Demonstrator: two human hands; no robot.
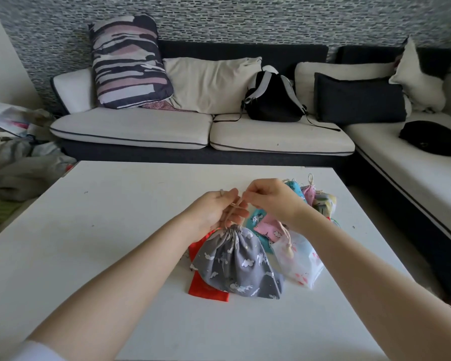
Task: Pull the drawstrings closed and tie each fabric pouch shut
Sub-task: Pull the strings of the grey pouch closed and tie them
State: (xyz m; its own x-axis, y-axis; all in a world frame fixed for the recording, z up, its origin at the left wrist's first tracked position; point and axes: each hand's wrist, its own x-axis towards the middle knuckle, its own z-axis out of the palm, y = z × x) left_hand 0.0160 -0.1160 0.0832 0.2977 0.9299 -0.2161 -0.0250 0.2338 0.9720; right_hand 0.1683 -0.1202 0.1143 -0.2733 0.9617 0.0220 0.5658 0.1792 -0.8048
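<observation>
On table [89, 256] — two hands [245, 204], one drawstring [236, 207]

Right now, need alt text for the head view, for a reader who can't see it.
Two bare hands, left hand and right hand, pinch the beige drawstring above a cinched grey cloud-print fabric pouch on a white table. A flat red pouch lies partly beneath it; more coloured pouches lie to the right.

Grey pouch [238, 267], white cloud print; red pouch [207, 291]; pink pouch [268, 229]; white table [115, 230]; striped cushion [128, 61].
</observation>
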